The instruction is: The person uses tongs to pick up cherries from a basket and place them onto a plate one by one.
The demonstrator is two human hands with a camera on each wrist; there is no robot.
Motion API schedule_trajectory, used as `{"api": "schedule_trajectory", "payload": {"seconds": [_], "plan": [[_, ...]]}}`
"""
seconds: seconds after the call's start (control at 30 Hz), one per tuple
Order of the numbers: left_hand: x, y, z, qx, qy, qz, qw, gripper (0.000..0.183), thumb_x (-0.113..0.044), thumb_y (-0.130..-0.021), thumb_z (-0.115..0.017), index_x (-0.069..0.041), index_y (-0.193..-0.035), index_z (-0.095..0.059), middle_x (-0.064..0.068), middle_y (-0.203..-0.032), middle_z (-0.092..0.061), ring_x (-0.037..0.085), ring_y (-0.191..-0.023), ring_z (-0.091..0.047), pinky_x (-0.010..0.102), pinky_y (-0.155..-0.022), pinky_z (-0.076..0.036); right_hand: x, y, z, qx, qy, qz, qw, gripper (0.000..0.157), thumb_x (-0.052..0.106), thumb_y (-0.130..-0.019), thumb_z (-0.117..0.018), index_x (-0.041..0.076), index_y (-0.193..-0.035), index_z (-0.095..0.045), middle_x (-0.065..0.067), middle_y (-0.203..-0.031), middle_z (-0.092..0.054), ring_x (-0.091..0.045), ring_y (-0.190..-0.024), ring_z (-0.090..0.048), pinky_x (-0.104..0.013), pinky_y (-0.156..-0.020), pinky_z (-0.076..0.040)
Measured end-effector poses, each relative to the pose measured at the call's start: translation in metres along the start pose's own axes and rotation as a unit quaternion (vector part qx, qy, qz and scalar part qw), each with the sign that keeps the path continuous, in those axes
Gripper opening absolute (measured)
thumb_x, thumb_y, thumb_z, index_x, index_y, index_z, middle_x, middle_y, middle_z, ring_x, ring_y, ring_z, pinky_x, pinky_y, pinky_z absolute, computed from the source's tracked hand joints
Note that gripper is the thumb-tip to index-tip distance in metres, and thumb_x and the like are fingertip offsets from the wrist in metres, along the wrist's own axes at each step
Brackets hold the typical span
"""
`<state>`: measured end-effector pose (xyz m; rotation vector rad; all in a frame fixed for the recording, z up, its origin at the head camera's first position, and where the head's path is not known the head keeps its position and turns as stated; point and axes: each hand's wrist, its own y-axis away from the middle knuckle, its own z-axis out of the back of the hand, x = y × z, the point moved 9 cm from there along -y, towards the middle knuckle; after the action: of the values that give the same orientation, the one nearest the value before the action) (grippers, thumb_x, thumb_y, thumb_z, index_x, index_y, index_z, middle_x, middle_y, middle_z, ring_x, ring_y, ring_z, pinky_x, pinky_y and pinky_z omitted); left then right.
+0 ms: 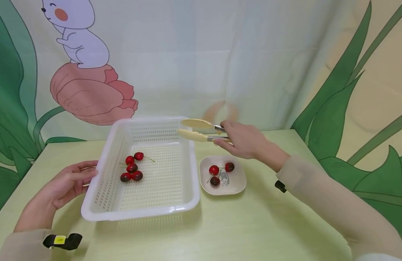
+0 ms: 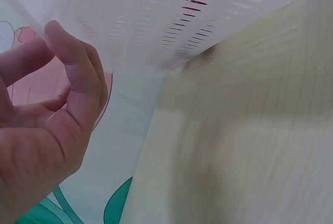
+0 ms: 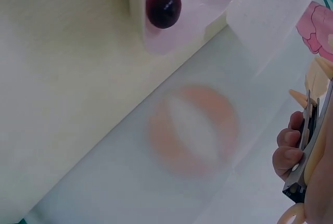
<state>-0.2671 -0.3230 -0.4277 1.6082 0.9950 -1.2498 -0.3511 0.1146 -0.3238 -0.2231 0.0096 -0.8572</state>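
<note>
A white perforated plastic basket [image 1: 158, 208] stands at the centre left with several dark red cherries [image 1: 132, 168] in its left half. At its left rim, my left hand [image 1: 68, 181] grips the edge with fingers and thumb; the left wrist view shows the thumb [image 2: 73, 62] against the rim. My right hand [image 1: 245, 139] holds tongs [image 1: 194, 135] with cream tips and metal arms. Spread apart, the tips have nothing between them and overlap the basket's right rim. Below the right hand sits a small square dish [image 1: 237, 186] holding three cherries [image 1: 215, 181].
All of this rests on a pale wood-grain table [image 1: 253, 224]. Behind it hangs a cloth backdrop [image 1: 194, 72] printed with green leaves, a pink flower and a white animal. Both wrists carry black straps [image 1: 62, 241].
</note>
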Motion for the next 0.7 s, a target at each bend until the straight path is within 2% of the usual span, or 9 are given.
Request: {"api": "schedule_trajectory", "payload": {"seconds": [0.3, 0.57, 0.7], "plan": [[-0.001, 0.000, 0.000, 0.005, 0.004, 0.003, 1.0000, 0.024, -0.005, -0.108, -0.047, -0.019, -0.126, -0.053, -0.002, -0.118, -0.072, 0.021, -0.101, -0.073, 0.037, -0.085, -0.060, 0.027, -0.024, -0.005, 0.026, 0.021, 0.028, 0.999, 0.056, 0.060, -0.103, -0.045, 0.008, -0.123, -0.051, 0.002, -0.092, -0.056, -0.018, -0.077, -0.056, -0.036, -0.059, -0.047], [0.000, -0.001, 0.001, 0.002, 0.007, 0.007, 1.0000, 0.024, -0.006, -0.108, -0.048, -0.021, -0.125, -0.054, -0.002, -0.118, -0.072, 0.021, -0.101, -0.073, 0.038, -0.085, -0.060, 0.061, -0.037, -0.015, 0.056, 0.080, 0.070, 0.993, 0.069, 0.064, -0.104, -0.039, 0.003, -0.135, -0.051, -0.005, -0.109, -0.062, -0.020, -0.095, -0.061, -0.037, -0.064, -0.052], [0.000, 0.000, 0.001, -0.001, 0.007, 0.009, 0.9999, 0.024, -0.006, -0.108, -0.048, -0.021, -0.125, -0.055, -0.002, -0.118, -0.072, 0.021, -0.101, -0.073, 0.037, -0.085, -0.060, 0.077, -0.042, -0.021, 0.065, 0.095, 0.091, 0.989, 0.068, 0.064, -0.104, -0.040, 0.003, -0.133, -0.053, -0.004, -0.111, -0.062, -0.020, -0.099, -0.061, -0.038, -0.067, -0.054]]}}
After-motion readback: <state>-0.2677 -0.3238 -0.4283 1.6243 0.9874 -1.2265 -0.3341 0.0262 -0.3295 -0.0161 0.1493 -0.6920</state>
